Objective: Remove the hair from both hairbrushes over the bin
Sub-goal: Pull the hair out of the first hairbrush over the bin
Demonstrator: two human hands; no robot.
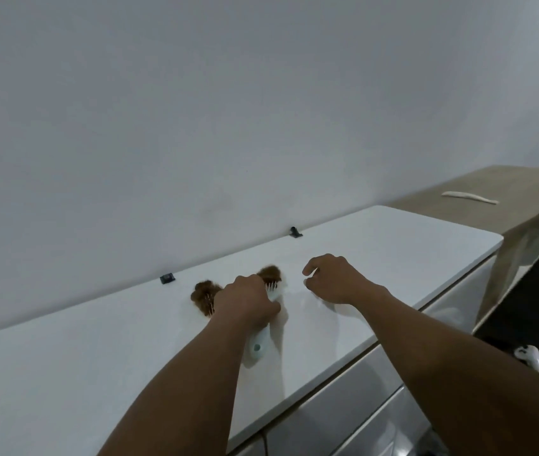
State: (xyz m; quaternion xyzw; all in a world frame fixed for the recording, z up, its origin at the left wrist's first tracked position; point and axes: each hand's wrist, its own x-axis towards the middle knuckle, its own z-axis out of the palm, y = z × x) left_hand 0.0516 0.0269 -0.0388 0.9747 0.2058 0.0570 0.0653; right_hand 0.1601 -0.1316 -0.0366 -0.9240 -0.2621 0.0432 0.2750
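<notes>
On a white counter (96,373) the left hand (248,299) lies over a pale brush (259,343), fingers curled around its neck; the handle points toward the person. Brown hair (271,274) clogs its bristles, and a second hair-filled brush (204,296) sits just left, partly hidden. The right hand (334,280) hovers nearby, loosely curled, holding nothing. No writing is legible anywhere.

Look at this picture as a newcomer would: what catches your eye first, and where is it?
Two brown clumps of hair on hairbrushes stand out mid-frame on the white countertop. The left hand lies over the light blue brush, whose handle points toward the camera, while the right hand hovers, fingers curled, just beside it.
</notes>
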